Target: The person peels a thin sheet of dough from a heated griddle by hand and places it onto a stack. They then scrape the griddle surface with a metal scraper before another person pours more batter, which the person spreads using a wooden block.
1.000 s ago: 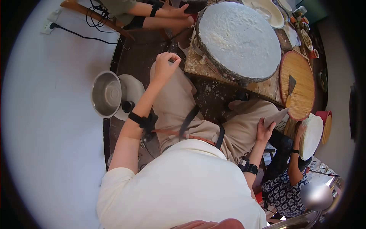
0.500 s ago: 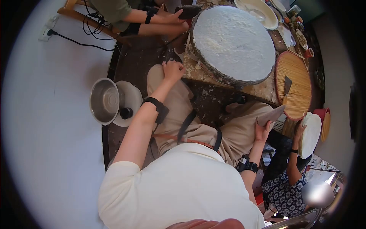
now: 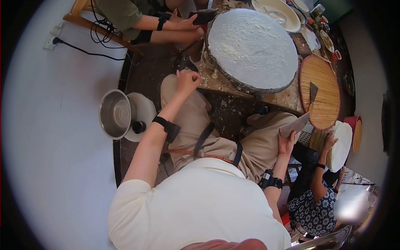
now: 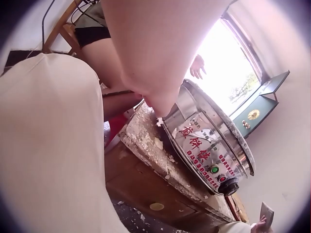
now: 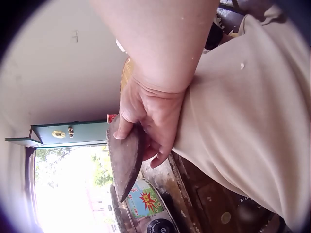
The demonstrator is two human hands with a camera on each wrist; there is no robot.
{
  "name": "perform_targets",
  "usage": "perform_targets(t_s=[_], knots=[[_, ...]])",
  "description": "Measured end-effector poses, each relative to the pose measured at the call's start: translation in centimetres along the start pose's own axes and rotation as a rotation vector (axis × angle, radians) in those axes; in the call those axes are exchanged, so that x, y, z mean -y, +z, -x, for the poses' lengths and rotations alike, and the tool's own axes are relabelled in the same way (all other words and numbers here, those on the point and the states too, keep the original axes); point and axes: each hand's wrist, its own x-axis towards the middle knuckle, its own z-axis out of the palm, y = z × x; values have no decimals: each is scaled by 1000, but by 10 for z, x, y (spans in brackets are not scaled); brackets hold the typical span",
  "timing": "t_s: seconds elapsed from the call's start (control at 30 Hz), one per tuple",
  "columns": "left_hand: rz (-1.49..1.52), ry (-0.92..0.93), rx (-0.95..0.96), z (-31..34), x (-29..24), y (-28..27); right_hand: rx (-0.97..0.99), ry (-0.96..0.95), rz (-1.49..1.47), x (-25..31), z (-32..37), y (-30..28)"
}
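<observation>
My right hand [image 3: 286, 142] grips a flat grey-brown scraper [image 3: 296, 124] with a pointed end, near my right knee. In the right wrist view the thumb lies across the scraper [image 5: 125, 160], with fingers behind it. My left hand [image 3: 188, 82] is raised over my left knee, its fingers loosely curled and nothing visible in them, close to the table corner. Before me stands a round griddle [image 3: 254, 48], its top covered by a thin whitish layer. Its metal side [image 4: 209, 150] carries red lettering, lit buttons and a black knob in the left wrist view.
The griddle sits on a batter-crusted table [image 3: 285, 99]. A straw mat [image 3: 327, 89] bears a metal spatula [image 3: 313, 93]. A steel basin [image 3: 109, 118] stands at left. Another person's hand [image 3: 187, 23] holds a dark curved piece; a second person at right holds a white stack [image 3: 341, 146].
My left hand has lowered slightly and turned, staying above the knee. The right hand keeps its grip on the scraper. At the far side, the other person's dark piece has come into fuller view.
</observation>
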Motion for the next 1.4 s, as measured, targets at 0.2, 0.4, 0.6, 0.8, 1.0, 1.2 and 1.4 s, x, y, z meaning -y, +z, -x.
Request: perform_targets(t_s=[0.2, 0.4, 0.6, 0.8, 1.0, 1.2, 1.4], knots=[[185, 104, -93, 1, -18, -24, 3, 26, -4, -1, -2, 1], [549, 158, -118, 19, -63, -58, 16, 46, -15, 0, 0, 2], [790, 536, -104, 37, -157, -159, 28, 52, 17, 0, 4, 6], [1121, 923, -214, 80, -232, -230, 36, 52, 64, 0, 3, 2], [1348, 977, -428, 90, -264, -214, 11, 54, 68, 1, 5, 2], [1439, 987, -546, 82, -275, -200, 10, 61, 65, 1, 4, 0], [1319, 947, -416, 78, -264, -212, 14, 52, 75, 1, 4, 5]])
